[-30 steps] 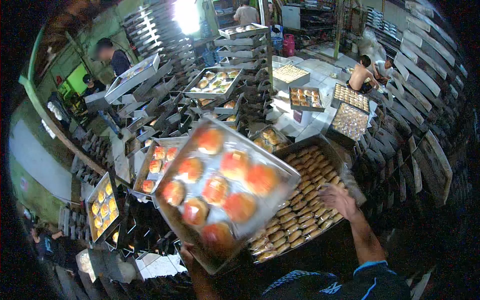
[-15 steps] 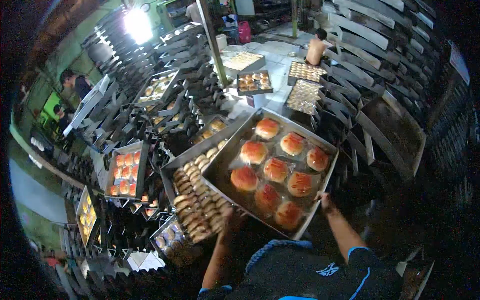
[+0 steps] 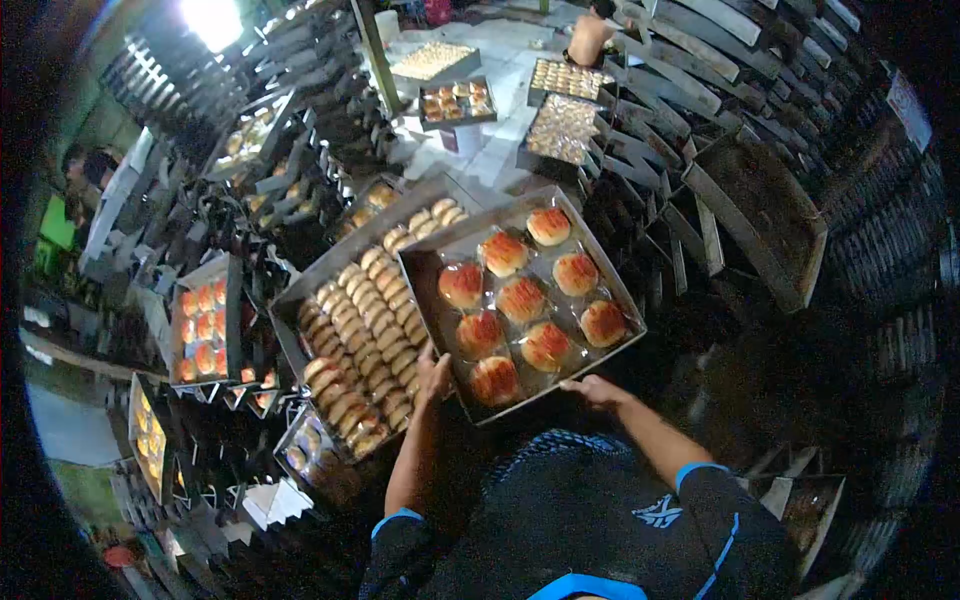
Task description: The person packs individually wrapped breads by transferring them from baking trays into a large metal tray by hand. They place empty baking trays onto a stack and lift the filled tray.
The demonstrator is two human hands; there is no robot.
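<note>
I hold a square metal tray in front of my chest, one hand on each side. In it lie several round buns with orange-red tops, wrapped in clear plastic. My left hand is closed on the tray's left edge. My right hand grips the near right edge, thumb on the rim. Just left of and partly beneath this tray is a larger tray with rows of small browned pastries; the held tray covers part of its right side.
Stacked trays rise on both sides. An angled tray juts out at right. On the left are a tray of red-topped buns and a tray of yellow items. Beyond, several filled trays stand on the pale floor near a seated person.
The held tray has turned and shifted slightly, uncovering more of the pastry rows beside it. My right hand has moved to its near edge. The whole view has shifted.
</note>
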